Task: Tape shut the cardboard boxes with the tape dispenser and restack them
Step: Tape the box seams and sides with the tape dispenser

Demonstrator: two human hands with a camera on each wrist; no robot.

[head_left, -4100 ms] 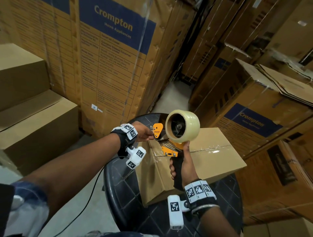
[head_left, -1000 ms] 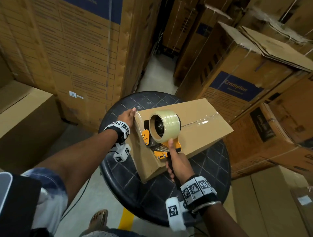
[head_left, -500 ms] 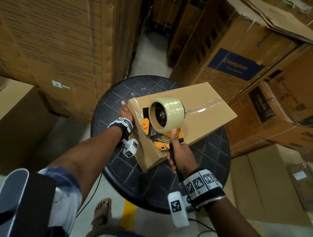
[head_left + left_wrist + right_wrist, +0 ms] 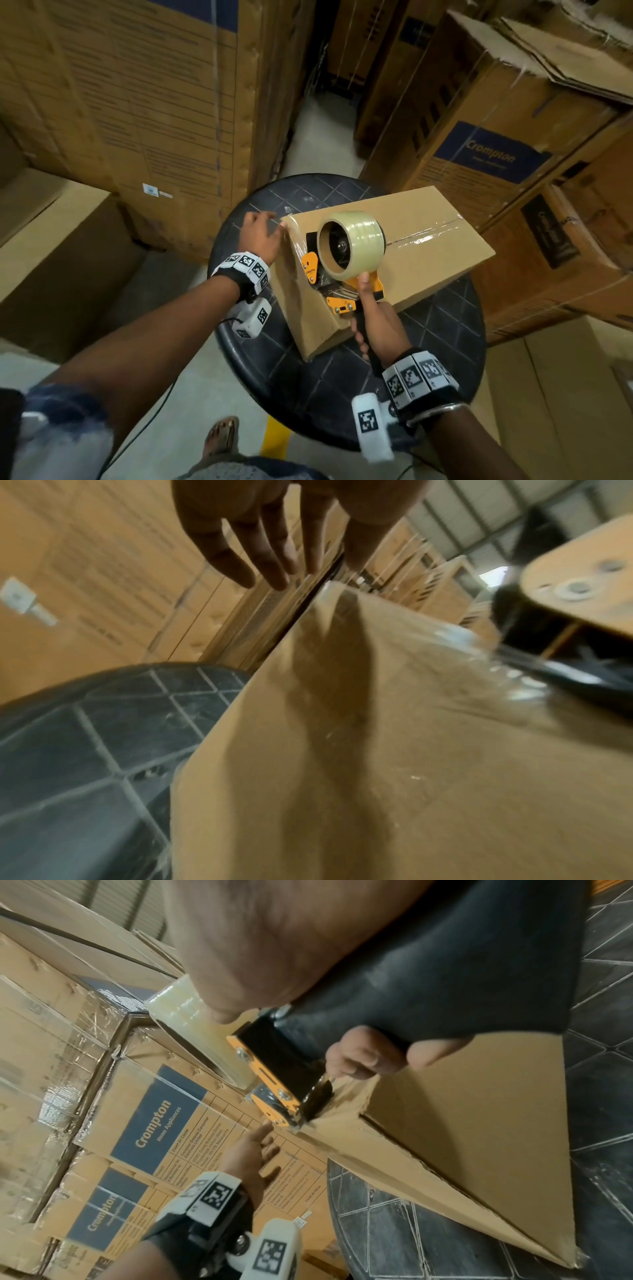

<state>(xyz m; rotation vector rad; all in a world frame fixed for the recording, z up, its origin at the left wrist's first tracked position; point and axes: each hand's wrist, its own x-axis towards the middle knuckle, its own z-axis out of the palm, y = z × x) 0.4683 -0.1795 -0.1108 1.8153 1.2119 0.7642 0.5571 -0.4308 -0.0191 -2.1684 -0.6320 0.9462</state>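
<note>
My right hand [image 4: 373, 318] grips the tape dispenser [image 4: 346, 260] against the near end of the cardboard box [image 4: 421, 246] on the round table [image 4: 342, 383], left hand [image 4: 262, 233] fingers straight at the box's left corner, long axis running away-right.

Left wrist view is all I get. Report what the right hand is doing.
Observer: The right hand grips the black handle of the tape dispenser, thumb up by the roll.
Operator: Give me where its mouth sits.
Observer: Against the near end face of the box, on crumpled clear tape.
Operator: Now say if the top seam is covered.
Observer: A clear tape strip runs along the top seam toward the far end.
</note>
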